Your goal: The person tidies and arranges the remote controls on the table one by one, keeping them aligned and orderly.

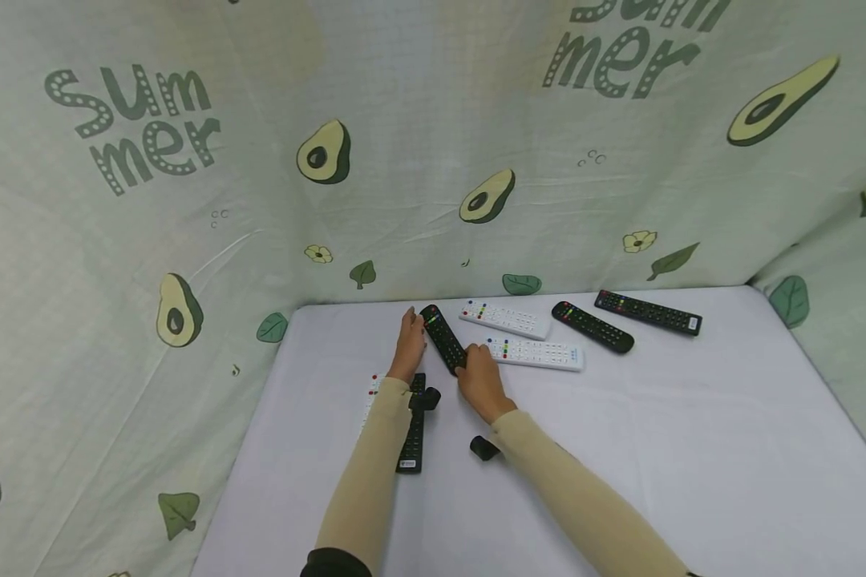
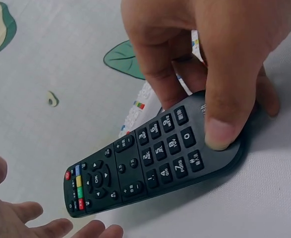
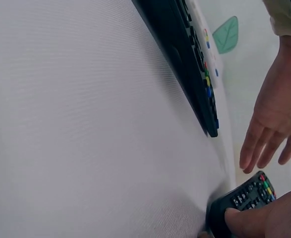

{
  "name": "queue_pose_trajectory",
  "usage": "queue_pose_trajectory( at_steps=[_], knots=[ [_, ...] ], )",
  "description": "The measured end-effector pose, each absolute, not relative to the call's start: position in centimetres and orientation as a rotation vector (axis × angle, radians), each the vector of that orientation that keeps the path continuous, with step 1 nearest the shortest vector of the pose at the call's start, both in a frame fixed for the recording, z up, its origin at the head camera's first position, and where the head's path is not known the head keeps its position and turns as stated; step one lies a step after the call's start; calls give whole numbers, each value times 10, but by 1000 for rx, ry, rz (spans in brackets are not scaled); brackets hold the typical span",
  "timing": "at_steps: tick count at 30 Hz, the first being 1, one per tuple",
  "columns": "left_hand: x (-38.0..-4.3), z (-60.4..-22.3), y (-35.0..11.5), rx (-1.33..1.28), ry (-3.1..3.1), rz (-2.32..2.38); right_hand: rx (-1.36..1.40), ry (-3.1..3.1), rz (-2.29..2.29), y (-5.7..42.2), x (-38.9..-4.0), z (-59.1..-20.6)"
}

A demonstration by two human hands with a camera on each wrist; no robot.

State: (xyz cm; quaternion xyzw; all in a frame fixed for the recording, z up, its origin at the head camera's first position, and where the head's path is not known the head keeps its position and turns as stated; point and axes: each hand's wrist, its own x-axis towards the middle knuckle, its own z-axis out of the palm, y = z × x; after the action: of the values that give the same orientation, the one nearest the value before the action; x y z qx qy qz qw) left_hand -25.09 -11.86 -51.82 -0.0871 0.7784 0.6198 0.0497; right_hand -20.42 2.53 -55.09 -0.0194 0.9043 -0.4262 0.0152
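A black remote control is held by my right hand at its near end. In the left wrist view, the right thumb presses on the remote's face below the number keys, and the coloured buttons point away from that hand. My left hand is beside the remote's far end. Its fingers are extended and hold nothing in the right wrist view; whether they touch the remote I cannot tell.
Two white remotes lie right of the hands. Farther right are two black remotes. Another black remote and a white remote lie partly hidden under the left forearm. A printed curtain hangs behind the white table.
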Motion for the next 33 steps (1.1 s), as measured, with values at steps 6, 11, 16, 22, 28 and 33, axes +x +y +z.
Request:
queue_pose_trajectory(
  at_steps=[6,11,16,22,28,33],
  knots=[
    [-249,-521,-120,-241,2357,1889,-72,2785,-1389,35,-194,-552],
    [-244,-525,-120,-243,2367,1888,-98,2773,-1467,43,-184,-556],
    [-233,-526,-117,-267,2311,1968,-116,2757,-1521,52,-173,-561],
    [-214,-524,-108,-252,2294,2077,-104,2733,-1561,62,-157,-560],
    [-195,-519,-100,-235,2297,2116,-63,2697,-1577,72,-137,-554],
    [-181,-515,-98,-206,2294,2094,-21,2635,-1589,80,-119,-547]
  ],
)
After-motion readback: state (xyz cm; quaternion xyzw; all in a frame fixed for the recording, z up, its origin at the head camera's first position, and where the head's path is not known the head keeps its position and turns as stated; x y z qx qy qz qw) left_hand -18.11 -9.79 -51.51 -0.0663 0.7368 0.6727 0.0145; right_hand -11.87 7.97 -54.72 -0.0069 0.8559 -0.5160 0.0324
